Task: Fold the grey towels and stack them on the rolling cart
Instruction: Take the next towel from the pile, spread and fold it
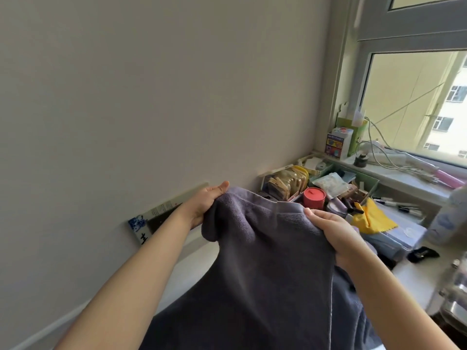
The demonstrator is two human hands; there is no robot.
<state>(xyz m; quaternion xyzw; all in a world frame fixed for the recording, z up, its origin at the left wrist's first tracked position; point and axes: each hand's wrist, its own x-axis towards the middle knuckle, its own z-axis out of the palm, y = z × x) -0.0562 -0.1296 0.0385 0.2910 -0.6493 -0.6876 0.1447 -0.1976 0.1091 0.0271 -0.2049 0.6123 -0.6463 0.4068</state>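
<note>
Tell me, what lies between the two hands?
In the head view, the top edge of the grey towel spans between the left hand and the right hand.

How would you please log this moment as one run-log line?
stage: unfolded towel held up | left hand: grips towel top edge | right hand: grips top edge | cart: not visible

A plain off-white painted wall (151,97) fills the left side, meeting a grey-framed window (414,44) on the right. Daylight comes through the glass, showing a pale yellow apartment building (409,97) outside. Below runs a white window sill (404,176) above a cluttered white worktop (417,276).
</note>
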